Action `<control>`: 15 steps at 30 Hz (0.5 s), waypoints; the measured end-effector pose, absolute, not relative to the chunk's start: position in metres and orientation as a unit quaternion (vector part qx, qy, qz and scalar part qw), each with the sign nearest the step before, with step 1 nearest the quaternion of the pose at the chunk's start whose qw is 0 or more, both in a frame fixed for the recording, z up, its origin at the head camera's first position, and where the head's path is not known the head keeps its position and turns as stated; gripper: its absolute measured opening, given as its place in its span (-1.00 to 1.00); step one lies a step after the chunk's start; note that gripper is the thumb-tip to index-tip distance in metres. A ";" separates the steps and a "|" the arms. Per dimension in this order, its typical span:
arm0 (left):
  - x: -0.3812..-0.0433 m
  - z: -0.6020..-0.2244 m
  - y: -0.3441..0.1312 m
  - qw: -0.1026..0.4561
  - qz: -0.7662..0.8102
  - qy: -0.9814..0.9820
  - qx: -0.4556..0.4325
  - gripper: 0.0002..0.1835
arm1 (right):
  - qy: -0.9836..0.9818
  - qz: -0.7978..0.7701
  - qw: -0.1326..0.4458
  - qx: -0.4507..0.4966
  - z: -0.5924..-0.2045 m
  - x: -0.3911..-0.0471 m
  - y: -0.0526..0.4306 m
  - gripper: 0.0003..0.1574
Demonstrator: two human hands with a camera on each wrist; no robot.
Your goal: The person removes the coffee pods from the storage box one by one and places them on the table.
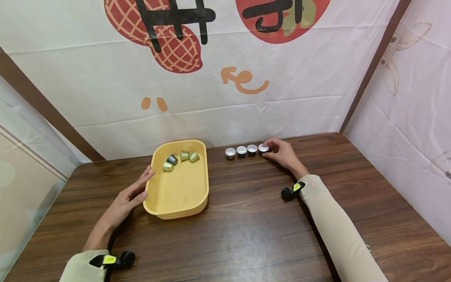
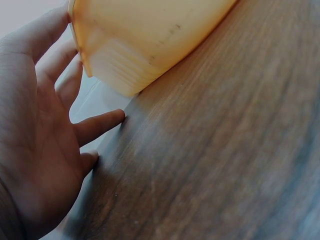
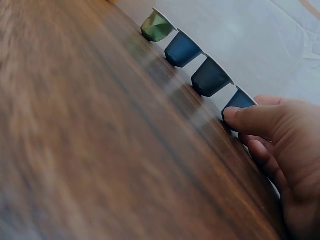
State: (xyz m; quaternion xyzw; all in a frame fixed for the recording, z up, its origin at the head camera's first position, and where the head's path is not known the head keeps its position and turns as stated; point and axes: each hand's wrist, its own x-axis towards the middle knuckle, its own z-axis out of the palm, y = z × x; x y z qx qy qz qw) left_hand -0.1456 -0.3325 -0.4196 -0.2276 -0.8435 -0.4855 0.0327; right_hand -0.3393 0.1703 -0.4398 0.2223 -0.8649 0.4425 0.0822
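My right hand (image 1: 284, 155) pinches a blue coffee capsule (image 3: 239, 101), foil side up, at the right end of a row by the back edge of the table. To its left in that row stand a dark capsule (image 3: 211, 77), another blue capsule (image 3: 183, 49) and a green capsule (image 3: 157, 27), all with silver lids upward. My left hand (image 1: 123, 199) rests against the left rim of a yellow tray (image 1: 179, 192), its fingers fairly straight and spread. Inside the tray, toward the back, lie several green capsules (image 1: 168, 166) and one dark grey-blue capsule (image 1: 172, 159).
The brown wooden table (image 1: 239, 235) reaches back to a white printed curtain (image 1: 225, 113). Another curtain (image 1: 405, 117) hangs along the right side. The yellow tray stands left of the capsule row.
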 end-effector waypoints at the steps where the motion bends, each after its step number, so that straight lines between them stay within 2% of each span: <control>1: -0.145 -0.420 -0.332 0.030 -0.486 -0.844 -0.226 -0.37 | -0.866 0.442 0.082 0.221 -0.440 -0.339 0.170 -0.65; 15: -0.145 -0.418 -0.332 0.025 -0.481 -0.851 -0.209 -0.38 | -0.868 0.436 0.087 0.221 -0.437 -0.338 0.169 -0.62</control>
